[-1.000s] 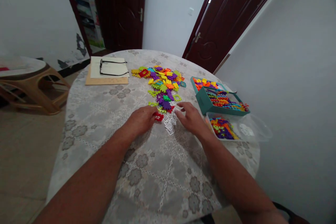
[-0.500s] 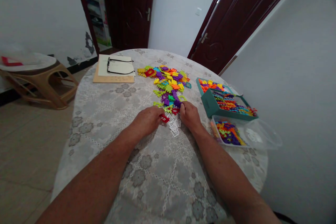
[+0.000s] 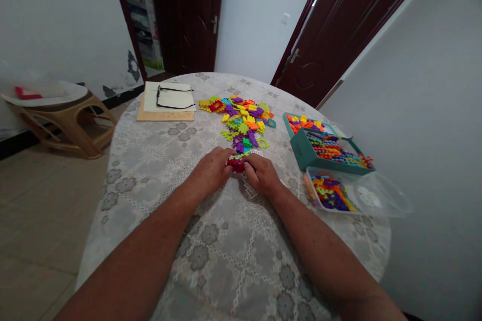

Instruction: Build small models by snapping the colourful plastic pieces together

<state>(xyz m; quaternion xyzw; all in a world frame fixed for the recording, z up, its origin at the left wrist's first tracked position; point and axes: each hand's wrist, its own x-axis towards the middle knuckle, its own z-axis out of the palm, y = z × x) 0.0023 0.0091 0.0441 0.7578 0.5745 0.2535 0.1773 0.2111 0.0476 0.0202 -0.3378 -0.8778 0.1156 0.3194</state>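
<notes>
Between my two hands is a red plastic building piece (image 3: 236, 164), held just above the tablecloth at the near end of the heap. My left hand (image 3: 213, 169) is closed on its left side, thumb and fingers pinching it. From the right, my right hand (image 3: 262, 173) grips the same piece; whether it is one part or two joined is too small to tell. White plastic pieces (image 3: 250, 190) lie partly hidden beneath my right hand. Just beyond my fingers spreads a heap of coloured building pieces (image 3: 246, 119), with purple, green and yellow ones nearest.
To the right stand a teal box (image 3: 301, 149) of coloured strips and a clear plastic tub (image 3: 314, 200) of mixed pieces. Black-framed glasses (image 3: 175, 107) rest on papers (image 3: 150, 95) at the far left. A stool (image 3: 68, 130) stands left of the table (image 3: 150, 160).
My right hand has moved left from the heap's edge to meet my left hand. Both now hold the red piece, which was earlier in my left hand alone.
</notes>
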